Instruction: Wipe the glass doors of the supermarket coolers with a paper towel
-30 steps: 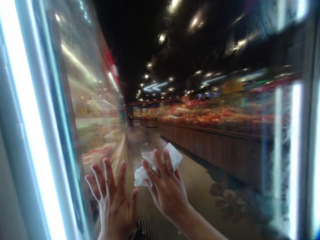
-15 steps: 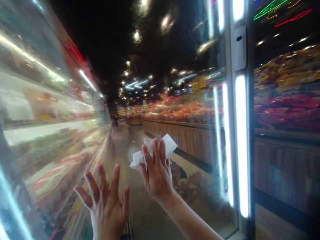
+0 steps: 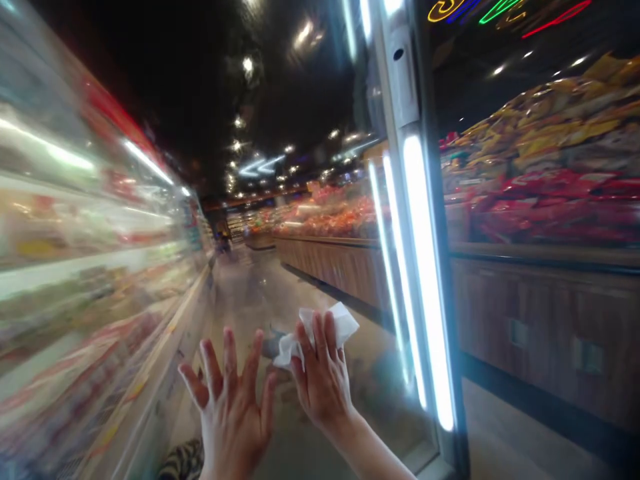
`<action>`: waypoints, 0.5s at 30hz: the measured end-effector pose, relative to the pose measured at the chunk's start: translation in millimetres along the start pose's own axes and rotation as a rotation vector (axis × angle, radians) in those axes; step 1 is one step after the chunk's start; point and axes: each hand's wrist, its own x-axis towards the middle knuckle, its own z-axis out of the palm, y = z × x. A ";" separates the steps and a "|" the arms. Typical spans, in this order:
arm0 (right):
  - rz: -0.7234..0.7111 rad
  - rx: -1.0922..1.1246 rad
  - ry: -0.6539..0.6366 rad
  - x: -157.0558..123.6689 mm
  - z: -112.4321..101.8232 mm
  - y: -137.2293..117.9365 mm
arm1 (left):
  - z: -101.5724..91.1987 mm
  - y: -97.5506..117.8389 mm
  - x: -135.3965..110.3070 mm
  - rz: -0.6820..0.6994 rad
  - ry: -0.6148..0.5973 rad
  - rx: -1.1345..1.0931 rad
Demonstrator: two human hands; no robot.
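My right hand (image 3: 327,383) is spread over a crumpled white tissue (image 3: 346,324), holding it flat against a see-through glass door (image 3: 370,400). The tissue sticks out past the fingertips and on the thumb side. Lower and to the left, my left hand (image 3: 235,407) is empty, with its fingers spread and palm facing the glass. Whether that palm touches the pane I cannot tell. On the door's right side runs a frame with a bright white light strip (image 3: 427,280).
Blurred lit shelves (image 3: 75,287) with packaged goods line the left. Beyond the glass an aisle floor (image 3: 250,280) runs back. A wood-panelled display bin (image 3: 540,320) at right bears heaped yellow and red packages (image 3: 540,200). A striped patch (image 3: 183,460) shows at the bottom.
My right hand and the tissue have slid lower and closer to the door's lit edge. My left hand has shifted right too, still spread. The view has turned and tilted.
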 end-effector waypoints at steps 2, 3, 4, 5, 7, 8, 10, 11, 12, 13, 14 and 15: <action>0.001 -0.005 -0.005 2.2 -3.3 7.4 | 2.6 3.9 1.8 -0.020 0.003 0.021; 0.007 0.002 -0.007 5.3 -5.0 10.2 | 3.2 5.1 3.0 -0.031 0.007 0.025; 0.016 0.013 -0.011 8.3 -6.6 12.1 | 3.3 5.9 4.0 -0.040 0.014 0.028; 0.031 0.022 -0.014 9.5 -7.7 12.7 | 2.9 6.2 4.2 -0.045 0.019 0.031; 0.051 0.031 -0.024 2.1 -7.9 9.9 | 0.8 4.6 0.6 -0.044 0.012 0.049; 0.051 0.031 -0.029 -7.0 -6.9 6.9 | -0.6 2.5 -3.9 -0.043 0.001 0.060; 0.027 0.029 -0.039 -30.3 -3.8 -1.0 | -4.0 -4.9 -17.9 -0.045 -0.020 0.077; 0.008 0.027 -0.043 -40.5 -2.1 -5.0 | -5.7 -10.1 -26.8 -0.051 -0.023 0.083; -0.013 0.023 -0.046 -47.4 -0.7 -8.7 | -7.4 -15.9 -36.1 -0.061 -0.019 0.088; -0.029 0.014 -0.042 -50.2 0.3 -12.1 | -9.1 -22.1 -45.3 -0.076 -0.010 0.092; -0.036 -0.002 -0.034 -49.0 1.0 -15.4 | -10.6 -28.1 -53.7 -0.094 -0.002 0.098; -0.029 -0.022 -0.023 -45.0 1.4 -18.8 | -12.1 -33.7 -60.8 -0.112 0.002 0.102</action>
